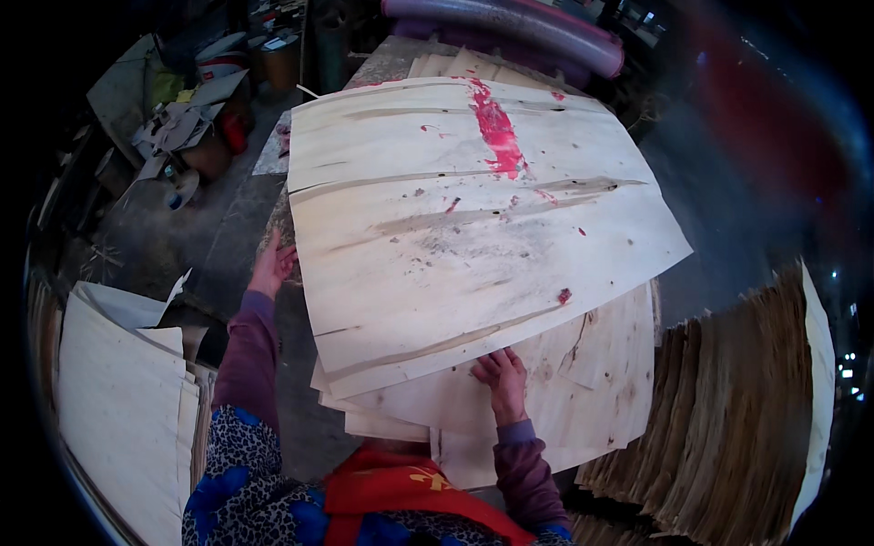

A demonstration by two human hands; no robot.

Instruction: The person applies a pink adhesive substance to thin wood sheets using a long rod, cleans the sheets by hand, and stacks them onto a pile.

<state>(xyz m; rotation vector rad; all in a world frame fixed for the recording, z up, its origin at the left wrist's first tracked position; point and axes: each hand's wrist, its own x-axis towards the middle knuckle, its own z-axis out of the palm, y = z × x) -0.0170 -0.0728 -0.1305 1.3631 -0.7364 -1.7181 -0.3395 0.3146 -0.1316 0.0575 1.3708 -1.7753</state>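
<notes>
A person holds both hands at a large pale wooden sheet [401, 237], which lies at the middle of the scene, slightly askew over a stack of similar sheets [601, 373] whose edges show on the near side. The left hand [273, 264] is at the left edge of the top sheet, open, with thumb and fingers apart; whether its fingertips touch the wood cannot be told. The right hand [503, 378] is at the near edge, its fingers bent and their tips right at the border, though it cannot be told whether they pinch the sheet. A broad red smear [496, 132] marks the far part of the top sheet, and brown streaks and dark specks run across it. The person wears purple sleeves [523, 469] and a red apron [401, 487] over blue-flowered, spotted clothing. To the right stands a thick pile of brown-edged sheets [728, 400]; to the left are more pale sheets [123, 391]. At the far side lies a long pinkish-purple roller [519, 32], and a red container [233, 134] sits among clutter at far left.
</notes>
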